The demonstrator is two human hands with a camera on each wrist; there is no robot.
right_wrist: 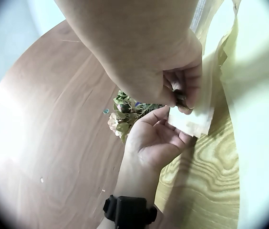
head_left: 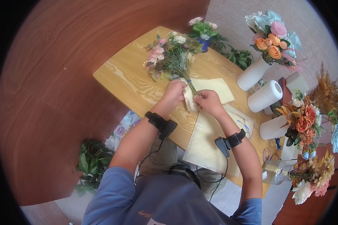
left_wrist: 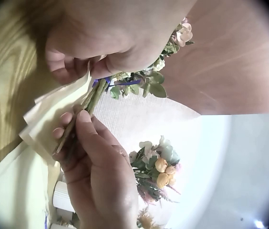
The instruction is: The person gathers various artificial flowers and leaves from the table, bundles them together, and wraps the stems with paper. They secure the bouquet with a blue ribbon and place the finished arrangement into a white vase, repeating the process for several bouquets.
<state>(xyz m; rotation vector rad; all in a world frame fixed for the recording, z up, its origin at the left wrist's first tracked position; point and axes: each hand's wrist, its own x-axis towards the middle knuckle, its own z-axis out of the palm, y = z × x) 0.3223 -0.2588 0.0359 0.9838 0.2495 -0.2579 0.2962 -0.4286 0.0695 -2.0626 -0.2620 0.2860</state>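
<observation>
A bouquet of pink and white flowers with green leaves [head_left: 172, 56] lies on the wooden table, its bare stems [left_wrist: 92, 101] pointing toward the person. A blue-purple tie [head_left: 189, 80] goes round the stems. My right hand [head_left: 209, 101] pinches the lower stems between thumb and fingers, also seen in the left wrist view. A folded strip of cream wrapping paper [head_left: 189, 99] lies along the stems. My left hand [head_left: 174, 93] grips that paper's edge beside the tie, fingers curled, as the left wrist view shows. In the right wrist view the paper [right_wrist: 191, 120] spans between both hands.
Another cream sheet [head_left: 218, 89] lies behind the hands, and a larger one [head_left: 208, 140] hangs over the table's near edge. White vases [head_left: 264, 96] and flower arrangements [head_left: 306, 122] line the right side. A blue pot plant [head_left: 204, 44] stands at the back.
</observation>
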